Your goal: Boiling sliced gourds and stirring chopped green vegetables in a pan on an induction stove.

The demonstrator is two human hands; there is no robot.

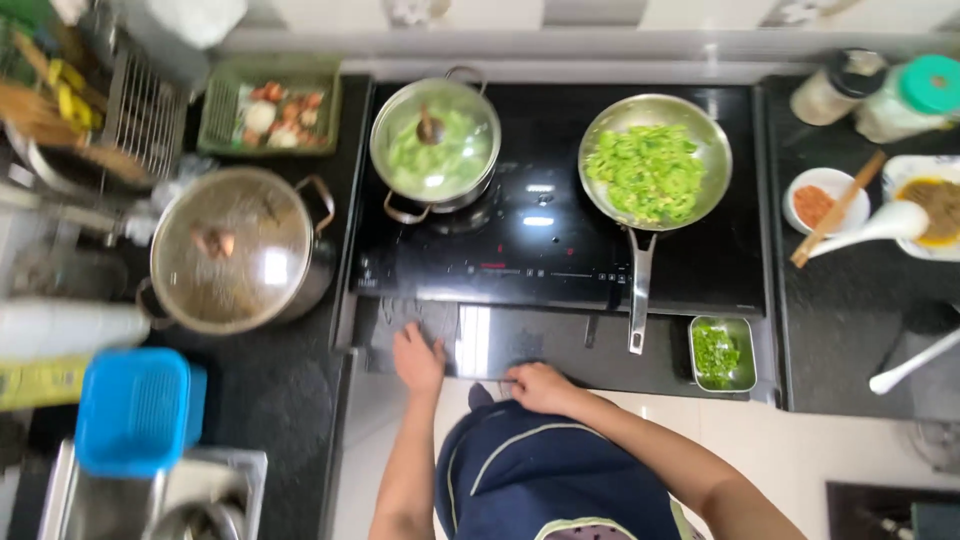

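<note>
My left hand (417, 360) rests flat on the front edge of the dark counter (560, 345), just below the black induction cooktop (540, 235). My right hand (538, 385) lies close beside it at the counter edge, fingers curled loosely, holding nothing that I can make out. Above the hands, a steel frying pan (655, 165) full of chopped green vegetables sits on the right burner, its handle pointing toward me. A lidded steel pot (435, 145) with greens inside stands on the left burner.
A large lidded pot (235, 250) stands left of the cooktop. A small steel tray of chopped greens (722, 353) sits at the front right. Bowls, a white spoon (870, 228), chopsticks and jars are at right. A blue basket (135, 410) sits by the sink.
</note>
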